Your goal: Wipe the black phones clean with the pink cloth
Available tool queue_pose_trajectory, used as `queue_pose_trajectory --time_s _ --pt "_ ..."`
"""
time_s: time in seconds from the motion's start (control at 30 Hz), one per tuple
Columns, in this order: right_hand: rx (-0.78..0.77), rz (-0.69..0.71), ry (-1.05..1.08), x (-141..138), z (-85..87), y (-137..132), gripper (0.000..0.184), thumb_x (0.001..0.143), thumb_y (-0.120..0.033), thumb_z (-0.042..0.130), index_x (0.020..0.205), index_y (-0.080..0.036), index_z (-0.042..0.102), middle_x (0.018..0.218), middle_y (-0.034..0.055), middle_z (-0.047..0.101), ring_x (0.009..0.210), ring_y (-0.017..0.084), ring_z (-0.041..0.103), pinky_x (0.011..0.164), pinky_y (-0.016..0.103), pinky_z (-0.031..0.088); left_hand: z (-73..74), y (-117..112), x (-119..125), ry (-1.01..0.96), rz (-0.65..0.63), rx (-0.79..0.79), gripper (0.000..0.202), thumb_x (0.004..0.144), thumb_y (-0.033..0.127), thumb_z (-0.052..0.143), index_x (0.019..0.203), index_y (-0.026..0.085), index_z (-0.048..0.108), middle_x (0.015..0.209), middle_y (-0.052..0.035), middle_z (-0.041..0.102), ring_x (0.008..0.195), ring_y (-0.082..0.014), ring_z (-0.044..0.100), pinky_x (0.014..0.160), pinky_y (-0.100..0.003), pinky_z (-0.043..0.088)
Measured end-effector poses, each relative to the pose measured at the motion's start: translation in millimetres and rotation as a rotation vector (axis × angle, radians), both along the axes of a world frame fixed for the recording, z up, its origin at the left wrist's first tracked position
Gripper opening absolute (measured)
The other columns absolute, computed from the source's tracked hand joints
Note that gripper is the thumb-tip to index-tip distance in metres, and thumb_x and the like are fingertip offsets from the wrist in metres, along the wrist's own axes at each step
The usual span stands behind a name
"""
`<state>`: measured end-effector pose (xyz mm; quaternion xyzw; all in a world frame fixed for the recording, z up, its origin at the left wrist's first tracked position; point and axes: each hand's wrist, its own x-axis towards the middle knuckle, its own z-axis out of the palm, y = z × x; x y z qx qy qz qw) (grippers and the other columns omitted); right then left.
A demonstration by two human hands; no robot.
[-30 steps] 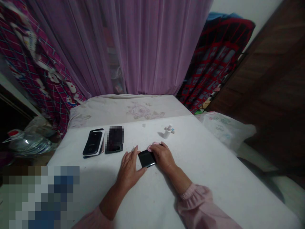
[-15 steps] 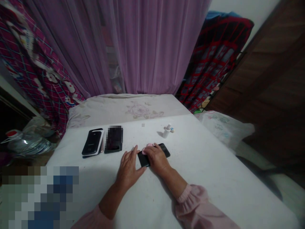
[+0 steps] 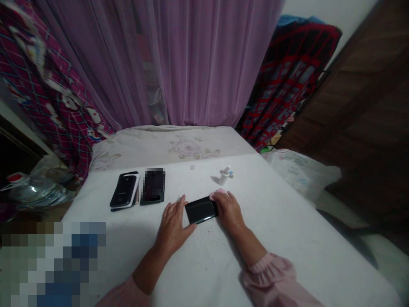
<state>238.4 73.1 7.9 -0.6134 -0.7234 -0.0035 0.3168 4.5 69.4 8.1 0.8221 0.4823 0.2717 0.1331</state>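
A black smartphone [image 3: 200, 210] lies flat on the white cloth, its long side running left to right. My left hand [image 3: 172, 226] braces the phone's left end, the index finger at the upper corner and the thumb at the lower one. At the other end, my right hand [image 3: 230, 212] presses a pink cloth [image 3: 217, 194] onto the phone. That hand covers the phone's right end and most of the cloth. Beyond my right hand stands a small white spray bottle [image 3: 224, 175].
To the left, several phones lie in a stack [image 3: 124, 190], beside another dark stack [image 3: 153, 186], partly pixelated. A small pale square [image 3: 192, 167] rests farther back. Purple curtains [image 3: 204, 64] hang behind the table, and a large water bottle [image 3: 35, 192] stands at left.
My right hand has slid the pink cloth rightward along the phone, uncovering its middle. My left hand and the phone have stayed put.
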Motion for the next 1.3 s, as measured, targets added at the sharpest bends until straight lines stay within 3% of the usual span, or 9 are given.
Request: queue_pose_trajectory --time_s 0.23,0.33,0.5,0.6,0.7,0.8,1.07,1.17,1.3 --pt "0.102 -0.034 -0.031 7.9 -10.5 -51.1 0.031 0.093 -0.016 0.041 0.104 -0.023 0.070 0.110 0.0085 0.073 0.108 0.023 0.066 0.101 0.046 0.045 -0.6 -0.6 -0.2 -0.008 -0.002 -0.010 0.089 0.079 0.029 0.063 0.151 0.023 0.012 0.132 -0.0101 0.060 0.126 -0.0295 0.052 0.115 -0.056 0.026" --pt "0.096 -0.046 -0.020 10.9 -13.0 -59.6 0.030 0.093 -0.018 0.044 0.104 -0.023 0.070 0.112 0.0088 0.072 0.112 0.025 0.065 0.102 0.048 0.045 0.4 -0.3 -1.0 -0.004 -0.018 -0.026 0.089 0.079 0.028 0.064 0.151 0.023 0.012 0.133 -0.0101 0.060 0.128 -0.0295 0.050 0.115 -0.057 0.025" --pt "0.059 -0.065 0.058 7.3 -10.7 -25.2 0.031 0.089 -0.015 0.044 0.100 -0.023 0.072 0.106 0.0095 0.074 0.109 0.026 0.066 0.099 0.049 0.048 3.0 0.7 -1.5 -0.002 -0.030 -0.053 0.090 0.078 0.026 0.064 0.151 0.024 0.012 0.133 -0.0098 0.060 0.128 -0.0295 0.050 0.115 -0.058 0.025" --pt "0.044 -0.060 0.124 3.5 -7.3 5.6 0.031 0.087 -0.015 0.045 0.098 -0.022 0.072 0.102 0.0079 0.075 0.106 0.024 0.066 0.095 0.044 0.051 3.6 1.1 -1.2 -0.004 -0.025 -0.055 0.089 0.078 0.026 0.064 0.151 0.023 0.014 0.132 -0.0100 0.061 0.128 -0.0291 0.051 0.115 -0.057 0.025" --pt "0.035 -0.041 0.182 2.2 -4.8 20.2 0.030 0.086 -0.016 0.045 0.097 -0.022 0.072 0.100 0.0072 0.075 0.101 0.023 0.067 0.091 0.039 0.054 3.3 1.2 -0.6 -0.003 -0.010 -0.049 0.088 0.077 0.027 0.065 0.150 0.022 0.017 0.131 -0.0101 0.061 0.128 -0.0287 0.051 0.116 -0.056 0.025" --pt "0.026 -0.032 0.192 5.0 -5.1 9.9 0.028 0.087 -0.018 0.046 0.098 -0.022 0.072 0.102 0.0076 0.074 0.098 0.023 0.068 0.091 0.040 0.054 2.9 0.9 0.1 0.001 0.001 -0.043 0.088 0.076 0.027 0.066 0.150 0.021 0.018 0.131 -0.0100 0.061 0.127 -0.0285 0.052 0.116 -0.055 0.026" --pt "0.083 -0.078 0.196 12.4 -12.9 -55.0 0.026 0.091 -0.021 0.046 0.101 -0.024 0.070 0.107 0.0082 0.073 0.100 0.023 0.067 0.090 0.041 0.055 1.1 0.0 0.3 -0.005 -0.010 -0.020 0.088 0.079 0.027 0.063 0.151 0.022 0.013 0.131 -0.0105 0.061 0.127 -0.0292 0.052 0.115 -0.057 0.026" --pt "0.078 -0.067 0.198 12.1 -11.3 -46.9 0.027 0.091 -0.020 0.046 0.100 -0.024 0.070 0.104 0.0079 0.074 0.099 0.022 0.068 0.092 0.043 0.054 0.6 0.6 -0.6 -0.002 -0.015 -0.026 0.089 0.079 0.027 0.064 0.151 0.022 0.012 0.132 -0.0106 0.061 0.127 -0.0290 0.051 0.115 -0.057 0.025" --pt "0.039 -0.030 0.198 10.8 -5.5 -8.0 0.029 0.088 -0.018 0.045 0.100 -0.023 0.071 0.103 0.0079 0.074 0.102 0.023 0.067 0.094 0.043 0.053 0.8 1.5 -2.0 -0.001 -0.023 -0.021 0.089 0.079 0.027 0.064 0.151 0.023 0.013 0.132 -0.0108 0.061 0.127 -0.0293 0.052 0.114 -0.057 0.026"
